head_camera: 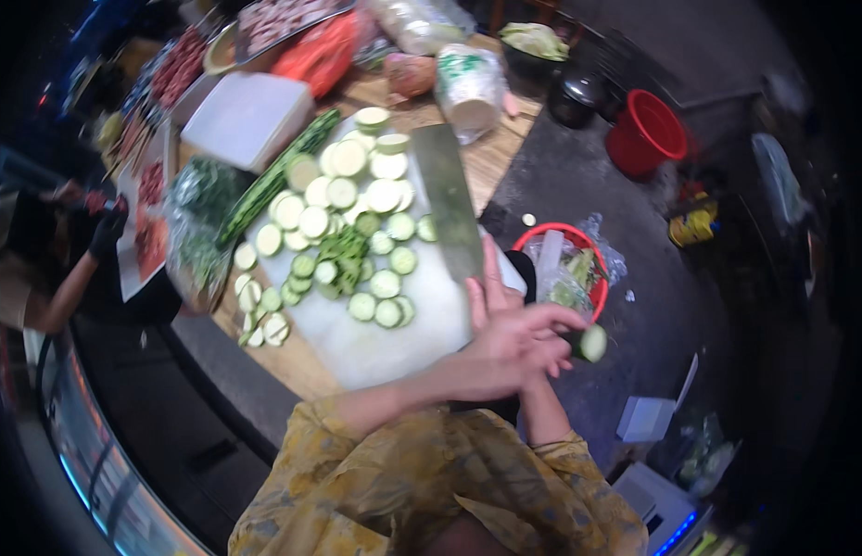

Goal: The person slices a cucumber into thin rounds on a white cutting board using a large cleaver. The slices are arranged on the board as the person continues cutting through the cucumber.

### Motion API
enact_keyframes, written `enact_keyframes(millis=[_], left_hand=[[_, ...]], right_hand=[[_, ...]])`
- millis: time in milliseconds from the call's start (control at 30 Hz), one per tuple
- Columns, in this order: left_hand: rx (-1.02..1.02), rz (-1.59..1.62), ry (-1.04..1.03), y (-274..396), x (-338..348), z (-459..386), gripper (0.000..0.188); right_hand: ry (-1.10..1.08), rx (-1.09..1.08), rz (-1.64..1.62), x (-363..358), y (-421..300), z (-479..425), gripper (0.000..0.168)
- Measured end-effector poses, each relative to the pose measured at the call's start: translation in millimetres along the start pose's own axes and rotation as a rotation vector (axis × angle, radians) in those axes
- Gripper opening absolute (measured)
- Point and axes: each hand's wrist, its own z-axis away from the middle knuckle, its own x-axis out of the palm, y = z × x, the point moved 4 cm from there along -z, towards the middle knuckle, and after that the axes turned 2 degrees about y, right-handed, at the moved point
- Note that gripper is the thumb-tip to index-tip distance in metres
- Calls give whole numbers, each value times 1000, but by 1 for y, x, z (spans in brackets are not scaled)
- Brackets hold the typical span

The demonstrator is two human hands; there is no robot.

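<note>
A cleaver point(448, 201) lies or is held low along the right side of the white cutting board point(396, 351). My right hand point(497, 281) is at its lower end, fingers against the blade; the handle is hidden. Crossing over my right wrist, my left hand point(525, 340) reaches right, its fingertips beside a green-skinned vegetable end point(594, 343), perhaps a cucumber; grip on it is unclear. Thick pale vegetable slices point(349, 158), thinner cucumber slices point(386, 284) and a dark green ridged heap point(344, 260) cover the board. A long bumpy green gourd point(264, 198) rests along the board's upper left edge.
A red-rimmed bin point(600, 299) with scraps stands below the table's right edge; a red bucket point(643, 135) is farther off. Behind the board are a white container point(247, 115), a red plastic bag point(323, 55) and wrapped cups point(469, 90). A gloved person point(108, 233) handles meat at left.
</note>
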Motion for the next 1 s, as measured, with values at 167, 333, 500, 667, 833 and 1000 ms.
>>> enact_keyframes(millis=[167,333,500,667,833,1000], left_hand=[[60,258,79,10,-41,2,36],[69,215,135,8,-47,-1,41],[450,-298,440,47,-73,-11,43],[623,-920,850,101,-165,-49,38],[434,-1208,940,102,-226,-87,42],[579,-1372,954,113,-256,-39,34]], right_hand=[[-144,-136,-195,-16,13,12,66],[0,-224,-143,-14,12,5,46],[238,-193,-254,-8,10,-6,67],[255,-75,-284,-2,15,-3,71],[283,-145,-265,0,8,-1,72],[290,-136,-238,-5,11,2,70]])
